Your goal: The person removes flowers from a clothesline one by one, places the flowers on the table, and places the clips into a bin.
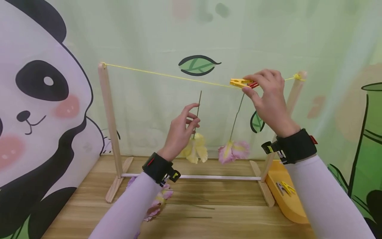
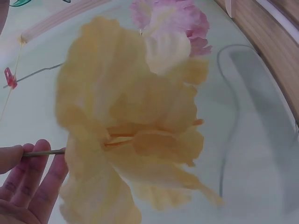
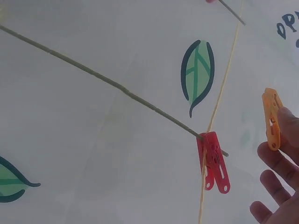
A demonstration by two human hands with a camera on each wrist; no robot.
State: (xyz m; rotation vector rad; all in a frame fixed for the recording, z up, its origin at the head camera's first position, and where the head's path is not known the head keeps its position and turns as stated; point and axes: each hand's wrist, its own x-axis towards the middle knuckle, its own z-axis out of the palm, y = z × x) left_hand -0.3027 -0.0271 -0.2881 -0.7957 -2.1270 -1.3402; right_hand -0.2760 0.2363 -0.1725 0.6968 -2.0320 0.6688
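Note:
My left hand (image 1: 180, 131) pinches the thin stem of a yellow artificial flower (image 1: 195, 151); its bloom hangs downward and fills much of the left wrist view. Between thumb and fingers, my right hand (image 1: 270, 96) grips a yellow clothespin (image 1: 237, 82) close to the yellow string (image 1: 167, 74). A red clothespin (image 3: 212, 161) clips another stem to that string, seen fully in the right wrist view. From this stem hangs a pink and yellow flower (image 1: 234, 151), to the right of the yellow one. The held stem's top end stands below the string.
Two wooden posts (image 1: 110, 122) carry the string, joined low down by a white rod (image 1: 221, 177). Several flowers (image 1: 158, 204) lie on the wooden table beneath my left arm. A yellow tray (image 1: 293, 214) at the right holds more clothespins (image 1: 287, 188). A printed curtain (image 1: 143, 36) hangs behind.

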